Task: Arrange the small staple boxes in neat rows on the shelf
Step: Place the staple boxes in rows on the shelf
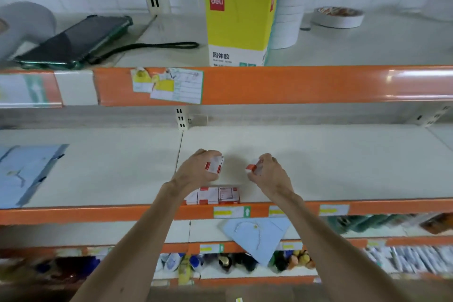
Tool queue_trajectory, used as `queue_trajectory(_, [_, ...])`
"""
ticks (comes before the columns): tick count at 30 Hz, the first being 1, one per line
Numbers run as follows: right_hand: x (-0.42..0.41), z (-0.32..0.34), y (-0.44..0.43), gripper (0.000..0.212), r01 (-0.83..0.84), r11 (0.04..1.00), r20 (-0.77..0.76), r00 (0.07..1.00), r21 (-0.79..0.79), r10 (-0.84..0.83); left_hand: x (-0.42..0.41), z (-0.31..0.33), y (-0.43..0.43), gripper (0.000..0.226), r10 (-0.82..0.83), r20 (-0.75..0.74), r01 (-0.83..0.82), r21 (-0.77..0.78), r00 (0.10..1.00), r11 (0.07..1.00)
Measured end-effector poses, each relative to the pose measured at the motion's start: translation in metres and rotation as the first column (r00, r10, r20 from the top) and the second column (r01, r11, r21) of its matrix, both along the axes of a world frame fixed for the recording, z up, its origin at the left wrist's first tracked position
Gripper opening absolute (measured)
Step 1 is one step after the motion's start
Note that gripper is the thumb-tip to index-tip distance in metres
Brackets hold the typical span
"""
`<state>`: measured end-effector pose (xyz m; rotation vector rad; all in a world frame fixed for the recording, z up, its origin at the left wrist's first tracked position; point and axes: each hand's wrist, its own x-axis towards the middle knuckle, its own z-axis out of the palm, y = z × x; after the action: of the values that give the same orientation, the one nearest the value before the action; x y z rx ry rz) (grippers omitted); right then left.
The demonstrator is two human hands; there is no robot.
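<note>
- The left hand [196, 170], at the centre of the frame, has fingers and thumb curled round a small red-and-white staple box [215, 165]. The grip is narrow, closed to the box's width.
- The right hand [269, 176], just right of centre, pinches a second staple box [253, 167] between thumb and fingertips. Motion blur hides exactly how the fingers lie.
- Both forearms rise from the bottom edge of the frame and converge toward the middle. The hands are over the white shelf [343, 167] with their backs to the camera. The two held boxes are near each other but apart.
- Below the hands, a short row of staple boxes [208, 195] sits side by side at the shelf's orange front lip [98, 214]. The row's left end is hidden behind the left forearm.
- Bare shelf surface stretches right of the row and behind the hands to the rear wall. A blue sheet [27, 171] lies at the frame's left edge, well apart.
- The upper shelf, at the top of the frame, carries a yellow carton [239, 19] with a stack of tape rolls [290, 12] just beside it. A dark tablet [73, 39] lies at upper left.
</note>
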<state>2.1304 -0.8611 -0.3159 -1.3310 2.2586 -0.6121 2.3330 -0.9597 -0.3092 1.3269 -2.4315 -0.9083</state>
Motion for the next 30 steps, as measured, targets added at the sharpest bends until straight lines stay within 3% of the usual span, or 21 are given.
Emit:
queue_trajectory(13, [0.03, -0.01, -0.02, 0.054, -0.013, 1.0, -0.002, 1.0, -0.018, 0.013, -0.005, -0.011, -0.01, 0.064, -0.114, 0.204, 0.11, 0.029, 0.972, 0.993])
queue_trajectory(16, [0.025, -0.011, -0.017, 0.034, -0.066, 0.998, -0.053, 0.996, 0.003, 0.066, -0.004, -0.017, -0.01, 0.065, -0.109, 0.244, 0.102, 0.042, 0.964, 0.994])
queue_trajectory(20, [0.002, -0.011, -0.007, 0.046, -0.067, 0.997, -0.107, 0.992, 0.037, 0.071, 0.001, -0.017, -0.01, 0.065, -0.074, 0.2, 0.07, 0.028, 0.977, 0.997])
queue_trajectory(25, [-0.003, -0.003, -0.011, 0.057, -0.208, 0.975, -0.126, 0.968, 0.08, 0.217, 0.012, -0.013, -0.013, 0.055, 0.022, 0.173, -0.024, 0.007, 0.985, 1.0])
queue_trajectory(30, [0.017, -0.004, -0.023, 0.053, -0.29, 0.95, -0.208, 0.928, 0.119, 0.309, 0.015, -0.013, -0.012, 0.043, 0.025, 0.182, -0.03, 0.026, 0.983, 0.999])
